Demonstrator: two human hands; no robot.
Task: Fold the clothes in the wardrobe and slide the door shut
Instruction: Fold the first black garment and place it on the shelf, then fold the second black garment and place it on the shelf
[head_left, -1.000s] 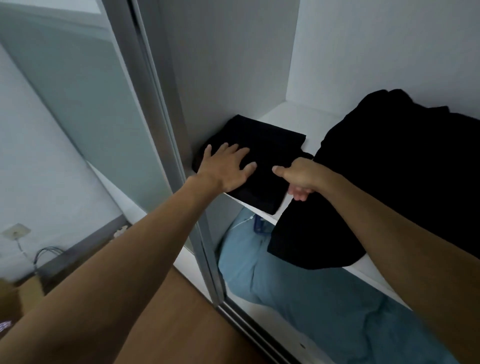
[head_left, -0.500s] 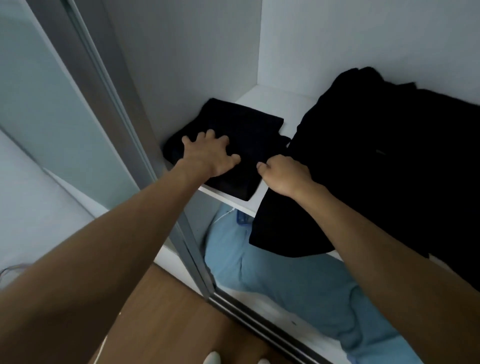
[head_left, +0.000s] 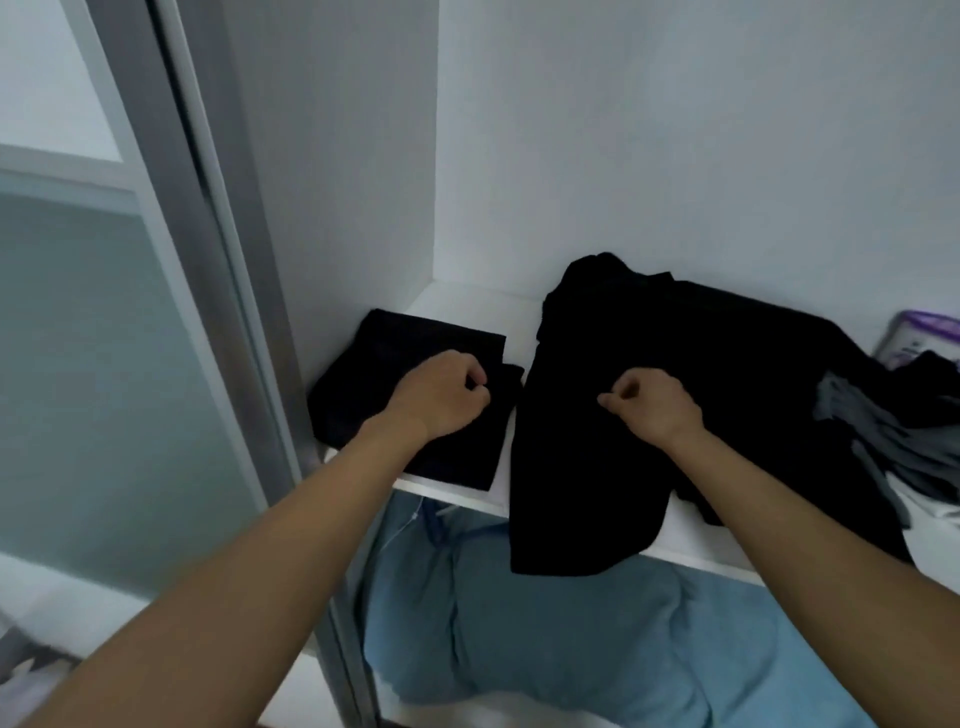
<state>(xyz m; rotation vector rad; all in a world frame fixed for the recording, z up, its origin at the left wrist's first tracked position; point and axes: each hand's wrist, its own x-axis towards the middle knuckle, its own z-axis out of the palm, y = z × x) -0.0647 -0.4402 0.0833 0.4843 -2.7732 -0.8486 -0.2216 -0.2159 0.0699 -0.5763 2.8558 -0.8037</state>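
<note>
A folded black garment (head_left: 400, 348) lies at the left end of the white wardrobe shelf (head_left: 457, 498). My left hand (head_left: 441, 397) rests on it with the fingers curled in. To its right a larger loose black garment (head_left: 701, 343) is spread over the shelf, with one corner hanging over the front edge. My right hand (head_left: 657, 408) sits on this loose garment, fingers closed and pinching the cloth. The sliding door (head_left: 93, 364) stands open at the left behind its grey frame (head_left: 218, 270).
Grey clothes (head_left: 883, 447) are heaped at the shelf's right end, beside a purple and white packet (head_left: 922, 338). Blue bedding (head_left: 545, 649) fills the compartment below the shelf. White walls close the wardrobe at the left and back.
My left hand went from lying flat with spread fingers to curled on the folded garment. My right hand moved right, further onto the loose garment. The view tilted up and right.
</note>
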